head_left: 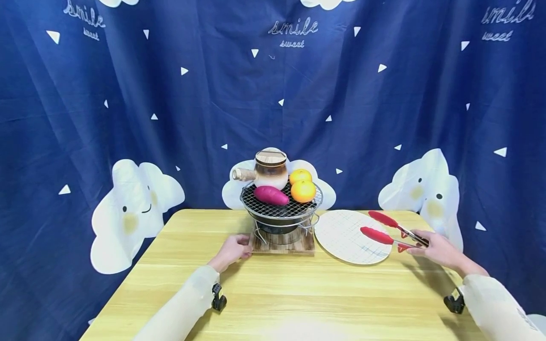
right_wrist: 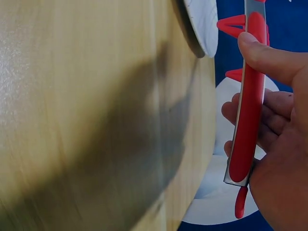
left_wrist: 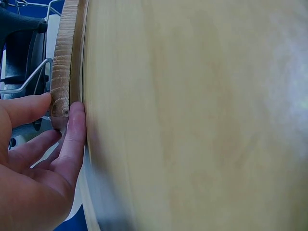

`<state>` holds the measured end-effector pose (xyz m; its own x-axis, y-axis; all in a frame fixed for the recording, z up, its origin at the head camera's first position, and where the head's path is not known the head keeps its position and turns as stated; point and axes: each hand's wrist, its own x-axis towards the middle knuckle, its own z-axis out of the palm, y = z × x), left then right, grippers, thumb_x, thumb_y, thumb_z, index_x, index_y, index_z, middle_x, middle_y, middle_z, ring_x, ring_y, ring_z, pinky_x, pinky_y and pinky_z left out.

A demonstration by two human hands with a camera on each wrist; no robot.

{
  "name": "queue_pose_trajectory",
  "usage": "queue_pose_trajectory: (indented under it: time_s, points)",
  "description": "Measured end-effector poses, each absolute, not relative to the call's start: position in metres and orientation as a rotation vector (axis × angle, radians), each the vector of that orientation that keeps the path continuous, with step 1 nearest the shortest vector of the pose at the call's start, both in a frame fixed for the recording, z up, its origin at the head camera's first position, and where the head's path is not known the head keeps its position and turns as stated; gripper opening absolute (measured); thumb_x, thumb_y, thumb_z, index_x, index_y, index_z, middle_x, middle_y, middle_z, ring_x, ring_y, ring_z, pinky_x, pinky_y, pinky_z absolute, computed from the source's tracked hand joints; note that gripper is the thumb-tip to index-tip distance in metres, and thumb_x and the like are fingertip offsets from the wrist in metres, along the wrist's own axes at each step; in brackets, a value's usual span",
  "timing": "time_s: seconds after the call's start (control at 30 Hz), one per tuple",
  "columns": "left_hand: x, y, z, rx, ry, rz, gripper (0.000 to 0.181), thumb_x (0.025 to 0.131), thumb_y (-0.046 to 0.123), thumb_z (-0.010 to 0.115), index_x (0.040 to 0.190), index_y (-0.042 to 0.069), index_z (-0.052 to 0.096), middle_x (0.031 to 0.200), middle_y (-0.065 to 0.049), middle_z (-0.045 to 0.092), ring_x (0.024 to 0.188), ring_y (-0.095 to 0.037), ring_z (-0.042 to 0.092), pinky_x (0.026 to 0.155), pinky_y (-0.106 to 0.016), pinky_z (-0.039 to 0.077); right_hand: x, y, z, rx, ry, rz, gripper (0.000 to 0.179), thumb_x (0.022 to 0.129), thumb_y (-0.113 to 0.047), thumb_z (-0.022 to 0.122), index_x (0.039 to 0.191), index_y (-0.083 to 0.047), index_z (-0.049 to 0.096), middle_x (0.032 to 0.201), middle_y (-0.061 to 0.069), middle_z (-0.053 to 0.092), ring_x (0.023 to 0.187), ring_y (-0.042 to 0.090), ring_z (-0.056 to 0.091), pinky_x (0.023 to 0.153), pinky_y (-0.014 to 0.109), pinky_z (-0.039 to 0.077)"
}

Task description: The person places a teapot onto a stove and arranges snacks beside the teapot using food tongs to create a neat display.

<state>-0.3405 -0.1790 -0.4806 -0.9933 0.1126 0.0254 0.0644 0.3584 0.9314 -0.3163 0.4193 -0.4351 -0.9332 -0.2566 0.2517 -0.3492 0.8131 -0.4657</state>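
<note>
My left hand (head_left: 233,251) pinches the left front corner of a square wooden board (head_left: 283,250), thumb on top and fingers at its edge and underside (left_wrist: 76,125). On the board stands a round black grill (head_left: 277,219) with a wire mesh top. A purple sweet potato (head_left: 271,195), two oranges (head_left: 303,191) and a brown-and-white clay pot (head_left: 271,170) with a wooden lid and side handle sit on the mesh. My right hand (head_left: 439,248) holds red-tipped metal tongs (right_wrist: 249,110), their arms spread, over the right side of a round white plate (head_left: 337,234).
A light wooden table (head_left: 273,293) carries everything, its back edge just behind the grill and plate. Behind it hangs a dark blue curtain (head_left: 239,94) with white clouds and triangles. The plate lies right beside the board.
</note>
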Motion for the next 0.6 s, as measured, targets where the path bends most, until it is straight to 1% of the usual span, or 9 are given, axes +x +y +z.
queue_pose_trajectory:
  time_s: [0.07, 0.2, 0.3, 0.4, 0.5, 0.6]
  points:
    - [-0.341, -0.179, -0.481, 0.165, 2.549, 1.756, 0.051, 0.085, -0.001, 0.065, 0.132, -0.016, 0.054, 0.106, -0.023, 0.071, 0.076, -0.020, 0.072, 0.072, -0.032, 0.064, -0.317, 0.420, -0.438, 0.461, -2.827, 0.764, 0.059, 0.085, -0.026, 0.080, 0.130, 0.004, 0.059, 0.086, 0.006, 0.060, 0.073, 0.008, 0.049, 0.061, 0.022, 0.040]
    - [-0.344, -0.179, -0.483, 0.099, 2.533, 1.775, 0.051, 0.085, -0.002, 0.067, 0.133, -0.013, 0.055, 0.111, -0.024, 0.069, 0.079, -0.023, 0.072, 0.075, -0.034, 0.064, -0.318, 0.419, -0.443, 0.453, -2.840, 0.740, 0.064, 0.084, -0.028, 0.081, 0.133, 0.006, 0.058, 0.097, 0.012, 0.064, 0.081, 0.015, 0.052, 0.067, 0.023, 0.042]
    - [-0.345, -0.179, -0.484, 0.082, 2.535, 1.773, 0.052, 0.085, -0.003, 0.068, 0.134, -0.013, 0.055, 0.112, -0.026, 0.069, 0.080, -0.025, 0.072, 0.075, -0.035, 0.065, -0.318, 0.417, -0.446, 0.448, -2.856, 0.738, 0.068, 0.082, -0.029, 0.082, 0.134, 0.007, 0.057, 0.099, 0.015, 0.065, 0.084, 0.020, 0.053, 0.067, 0.025, 0.041]
    - [-0.345, -0.178, -0.483, 0.084, 2.535, 1.772, 0.052, 0.084, -0.003, 0.068, 0.134, -0.014, 0.054, 0.111, -0.025, 0.069, 0.079, -0.026, 0.072, 0.075, -0.036, 0.065, -0.318, 0.417, -0.448, 0.424, -2.870, 0.704, 0.073, 0.081, -0.032, 0.083, 0.136, 0.008, 0.055, 0.106, 0.019, 0.066, 0.088, 0.025, 0.054, 0.070, 0.028, 0.043]
    - [-0.343, -0.177, -0.482, 0.079, 2.531, 1.774, 0.051, 0.085, -0.003, 0.069, 0.133, -0.013, 0.055, 0.110, -0.024, 0.070, 0.079, -0.025, 0.072, 0.075, -0.036, 0.065, -0.319, 0.418, -0.449, 0.394, -2.885, 0.670, 0.076, 0.081, -0.036, 0.083, 0.136, 0.008, 0.055, 0.110, 0.020, 0.067, 0.089, 0.026, 0.056, 0.071, 0.030, 0.045]
    - [-0.343, -0.177, -0.481, 0.072, 2.528, 1.774, 0.051, 0.085, -0.003, 0.069, 0.133, -0.013, 0.055, 0.111, -0.024, 0.070, 0.080, -0.025, 0.072, 0.075, -0.036, 0.065, -0.321, 0.419, -0.452, 0.401, -2.896, 0.679, 0.077, 0.082, -0.036, 0.082, 0.137, 0.009, 0.053, 0.110, 0.021, 0.066, 0.090, 0.026, 0.055, 0.071, 0.029, 0.044]
